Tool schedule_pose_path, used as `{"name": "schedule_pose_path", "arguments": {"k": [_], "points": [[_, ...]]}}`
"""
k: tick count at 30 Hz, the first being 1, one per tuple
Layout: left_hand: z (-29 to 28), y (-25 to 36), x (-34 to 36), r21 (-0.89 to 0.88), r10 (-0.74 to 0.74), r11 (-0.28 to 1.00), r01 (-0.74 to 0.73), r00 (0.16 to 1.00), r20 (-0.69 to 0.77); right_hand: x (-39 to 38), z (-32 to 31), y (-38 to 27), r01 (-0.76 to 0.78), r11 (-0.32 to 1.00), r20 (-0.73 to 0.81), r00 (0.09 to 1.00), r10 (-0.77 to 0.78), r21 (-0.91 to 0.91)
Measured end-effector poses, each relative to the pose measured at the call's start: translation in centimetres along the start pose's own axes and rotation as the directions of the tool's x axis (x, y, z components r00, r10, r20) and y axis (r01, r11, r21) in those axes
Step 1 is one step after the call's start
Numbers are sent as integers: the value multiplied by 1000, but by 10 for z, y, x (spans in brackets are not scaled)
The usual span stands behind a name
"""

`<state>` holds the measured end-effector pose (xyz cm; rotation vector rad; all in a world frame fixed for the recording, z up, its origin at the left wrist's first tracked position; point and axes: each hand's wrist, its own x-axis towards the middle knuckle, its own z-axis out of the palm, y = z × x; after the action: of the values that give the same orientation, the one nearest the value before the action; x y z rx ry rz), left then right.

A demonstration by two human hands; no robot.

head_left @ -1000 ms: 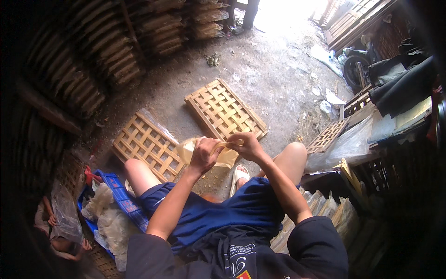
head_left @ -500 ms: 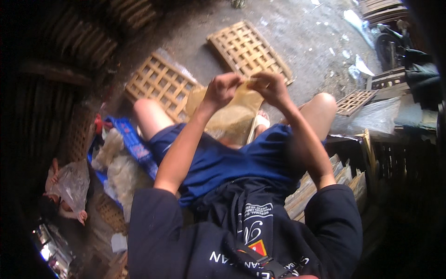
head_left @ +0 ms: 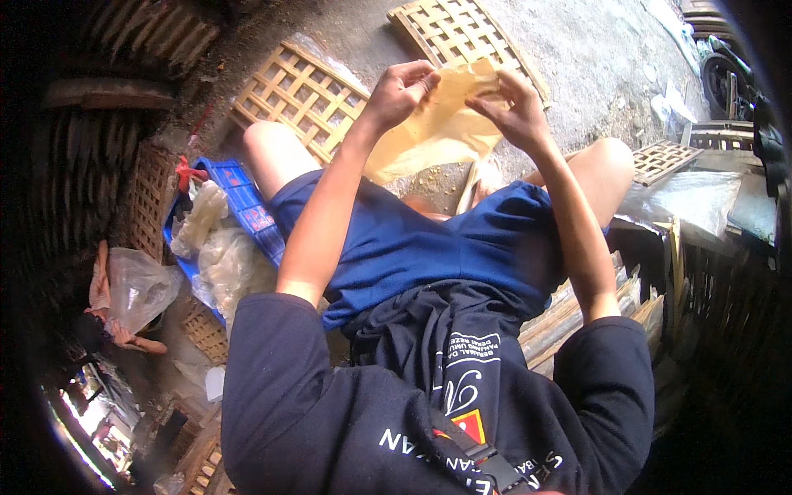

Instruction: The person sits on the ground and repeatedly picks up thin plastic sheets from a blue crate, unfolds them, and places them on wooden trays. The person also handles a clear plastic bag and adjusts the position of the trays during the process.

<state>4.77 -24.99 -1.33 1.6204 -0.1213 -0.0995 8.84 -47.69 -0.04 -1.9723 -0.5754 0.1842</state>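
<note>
A thin, yellowish, translucent sheet (head_left: 437,136) with uneven edges hangs in front of my knees. My left hand (head_left: 402,92) pinches its upper left part between thumb and fingers. At its upper right edge, my right hand (head_left: 516,109) has the fingers closed on the sheet too. The sheet spans the gap between the hands and droops toward my feet. Beyond it, one woven bamboo rack (head_left: 301,99) lies on the ground to the left and a second bamboo rack (head_left: 470,41) lies farther off; the sheet and my hands overlap parts of both.
Beside my left thigh stands a blue plastic crate (head_left: 239,198) holding crumpled translucent sheets (head_left: 233,262). Farther left, another person (head_left: 107,305) handles a clear plastic bag (head_left: 144,285). Stacked boards (head_left: 569,318) sit by my right hip; a wheel (head_left: 726,85) shows at far right.
My hands have moved apart, and the sheet between them is spread wider and faces me more. In the picture, hands and sheet sit higher. The other person's arms have shifted.
</note>
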Motion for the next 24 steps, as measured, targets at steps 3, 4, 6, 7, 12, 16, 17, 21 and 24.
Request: {"name": "schedule_pose_path", "arguments": {"k": [3, 4, 6, 7, 12, 16, 17, 21, 24], "points": [[7, -8, 1, 142, 5, 990, -13, 999, 52, 3, 5, 4, -132, 987, -4, 991, 133, 89], [10, -13, 1, 201, 39, 978, -48, 998, 50, 4, 5, 0, -190, 978, 28, 982, 188, 88], [20, -10, 1, 261, 108, 960, -99, 994, -18, 7, 7, 0, -58, 995, 0, 998, 58, 87], [25, -9, -2, 326, 158, 936, -130, 985, -63, 3, 5, -1, -80, 997, 9, 997, 80, 10], [27, -7, -1, 366, 177, 921, -132, 980, -93, 0, 14, -7, -72, 997, 33, 997, 73, -33], [19, -17, 4, 336, 282, 916, -217, 947, -156, 5, 17, 13, -103, 984, 73, 993, 93, 144], [17, -17, 7, 286, 264, 936, -206, 947, -182, 9, 14, 15, -106, 994, 136, 985, 103, 15], [2, -14, 7, 97, 179, 982, -160, 955, -235, 11, 9, 16, -91, 991, 280, 953, 114, -95], [-11, -11, 5, 11, 172, 984, -178, 929, -328, 12, 9, 22, -38, 999, 310, 950, 28, 26]]}}
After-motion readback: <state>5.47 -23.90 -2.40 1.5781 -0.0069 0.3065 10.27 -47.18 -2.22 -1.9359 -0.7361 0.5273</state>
